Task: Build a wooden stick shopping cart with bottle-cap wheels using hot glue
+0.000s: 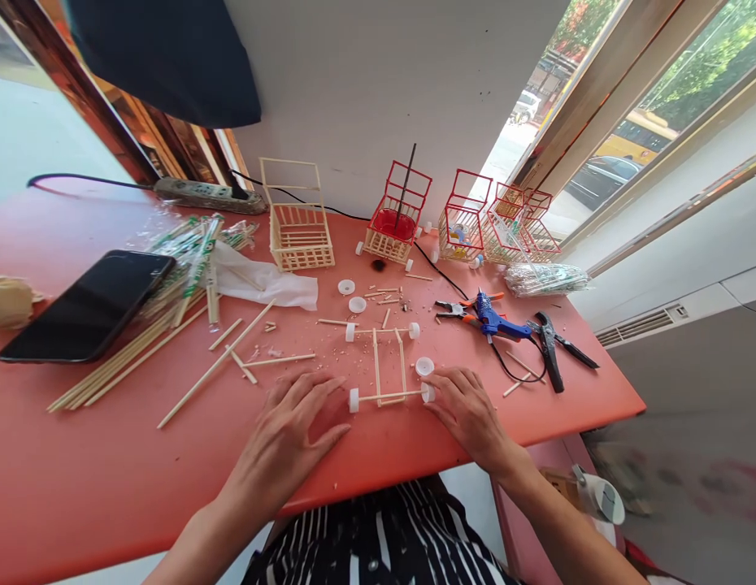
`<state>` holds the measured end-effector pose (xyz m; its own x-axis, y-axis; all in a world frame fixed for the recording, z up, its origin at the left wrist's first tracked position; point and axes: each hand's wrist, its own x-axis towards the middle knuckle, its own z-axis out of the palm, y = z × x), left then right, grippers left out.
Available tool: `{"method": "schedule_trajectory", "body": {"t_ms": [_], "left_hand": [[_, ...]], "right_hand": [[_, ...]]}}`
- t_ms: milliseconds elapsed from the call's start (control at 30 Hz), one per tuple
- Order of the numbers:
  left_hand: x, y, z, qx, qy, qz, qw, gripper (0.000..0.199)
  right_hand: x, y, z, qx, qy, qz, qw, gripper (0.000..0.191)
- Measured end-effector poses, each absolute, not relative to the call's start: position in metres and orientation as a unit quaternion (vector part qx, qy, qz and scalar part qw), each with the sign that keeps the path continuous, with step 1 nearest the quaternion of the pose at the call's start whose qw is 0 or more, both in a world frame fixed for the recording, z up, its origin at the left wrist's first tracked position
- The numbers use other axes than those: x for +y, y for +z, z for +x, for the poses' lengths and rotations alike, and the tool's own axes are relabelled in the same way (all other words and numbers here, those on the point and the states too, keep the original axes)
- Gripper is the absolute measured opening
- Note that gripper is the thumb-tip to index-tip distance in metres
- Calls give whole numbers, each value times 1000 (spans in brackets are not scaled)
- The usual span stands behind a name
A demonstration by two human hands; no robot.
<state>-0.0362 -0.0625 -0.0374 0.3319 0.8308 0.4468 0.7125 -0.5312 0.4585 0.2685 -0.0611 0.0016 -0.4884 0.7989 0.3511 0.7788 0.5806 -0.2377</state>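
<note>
A small wooden stick frame [376,366] lies on the red table, with white caps like wheels at the ends of its two cross sticks. My left hand [298,418] rests on the table left of the frame, fingers apart and holding nothing, near the lower left wheel [354,400]. On the other side, my right hand [463,406] has its fingertips at the lower right wheel [427,392]; whether they grip it is hard to make out. A loose white cap [424,366] lies just above that wheel, and more caps [357,305] sit behind the frame.
Stick carts [301,236] stand along the wall, some red-trimmed. A blue glue gun [500,323], pliers [454,309] and cutters [576,351] lie right. Left are a black phone [89,305], long sticks [134,349] and a power strip [201,193]. The table's front edge [366,490] is close.
</note>
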Motion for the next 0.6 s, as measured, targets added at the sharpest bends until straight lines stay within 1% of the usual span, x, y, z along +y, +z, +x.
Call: {"method": "schedule_trajectory", "body": {"t_ms": [100, 167, 233, 400, 600], "left_hand": [[-62, -36, -34, 481, 327, 804, 120, 24], [-61, -34, -31, 487, 332, 797, 132, 17], [-61, -32, -30, 489, 337, 792, 139, 15], [-59, -29, -27, 492, 342, 786, 153, 16], [-56, -30, -23, 521, 278, 788, 176, 4]], "right_hand": [[-61, 1, 270, -863, 35, -451, 225, 27], [-62, 1, 271, -858, 45, -454, 234, 28], [-62, 2, 273, -852, 53, -461, 243, 29], [-63, 4, 275, -844, 54, -467, 257, 32], [-58, 11, 274, -836, 27, -467, 288, 29]]}}
